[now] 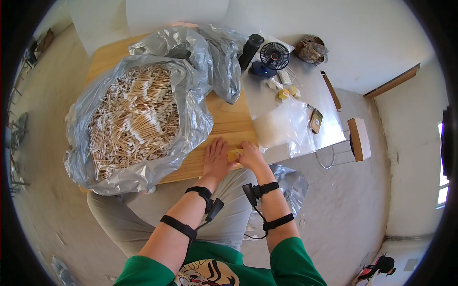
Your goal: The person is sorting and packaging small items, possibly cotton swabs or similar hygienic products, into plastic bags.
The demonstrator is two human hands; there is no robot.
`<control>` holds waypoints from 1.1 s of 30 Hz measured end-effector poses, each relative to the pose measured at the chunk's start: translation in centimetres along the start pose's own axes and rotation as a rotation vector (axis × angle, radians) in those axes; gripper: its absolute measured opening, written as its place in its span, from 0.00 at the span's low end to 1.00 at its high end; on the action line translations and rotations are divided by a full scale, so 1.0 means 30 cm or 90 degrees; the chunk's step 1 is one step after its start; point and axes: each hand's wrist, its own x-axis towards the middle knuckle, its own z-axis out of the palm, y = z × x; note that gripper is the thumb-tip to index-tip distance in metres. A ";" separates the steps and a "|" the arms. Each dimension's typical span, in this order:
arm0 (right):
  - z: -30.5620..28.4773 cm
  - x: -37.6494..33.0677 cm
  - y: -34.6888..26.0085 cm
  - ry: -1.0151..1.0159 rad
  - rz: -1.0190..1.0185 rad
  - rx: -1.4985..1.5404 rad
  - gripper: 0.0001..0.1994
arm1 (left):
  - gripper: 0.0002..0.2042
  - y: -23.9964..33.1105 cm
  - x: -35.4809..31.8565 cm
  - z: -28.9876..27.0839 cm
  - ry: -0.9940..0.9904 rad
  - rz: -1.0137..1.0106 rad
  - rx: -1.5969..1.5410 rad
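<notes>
At the near edge of the wooden table, my left hand (pixel 217 158) lies with its fingers stretched out on the wood. Beside it, my right hand (pixel 250 156) is closed on a small yellow piece (pixel 234 155), whose kind I cannot make out. The left hand's thumb side is close to that piece; whether it touches is unclear. To the left of both hands is a large silver-grey plastic bag (pixel 198 121), opened wide and heaped with cotton swabs (pixel 136 121) with wooden sticks and white tips.
On the metal table (pixel 329 128) to the right lie clear plastic bags (pixel 279 125), small yellow blocks (pixel 288 92) and a patterned phone-like object (pixel 316 120). Behind them stand a small fan (pixel 274 56), a black bottle (pixel 250 50) and a camouflage cap (pixel 311 49). A cardboard box (pixel 359 139) is at the right.
</notes>
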 end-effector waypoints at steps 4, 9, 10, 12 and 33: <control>0.006 -0.026 0.000 0.003 0.031 0.090 0.20 | 0.37 0.000 0.003 -0.010 0.004 0.003 -0.006; 0.024 -0.009 -0.055 0.095 0.051 0.369 0.15 | 0.34 -0.098 0.014 0.049 0.162 -0.034 -0.284; 0.025 0.005 -0.085 0.119 0.033 0.414 0.14 | 0.34 -0.133 0.013 0.050 0.153 -0.034 -0.276; 0.044 0.035 -0.126 0.155 0.023 0.467 0.13 | 0.35 -0.183 0.050 0.020 0.191 -0.038 -0.379; 0.157 0.091 -0.202 0.326 -0.024 0.570 0.17 | 0.36 -0.170 0.114 -0.088 0.101 -0.033 -0.239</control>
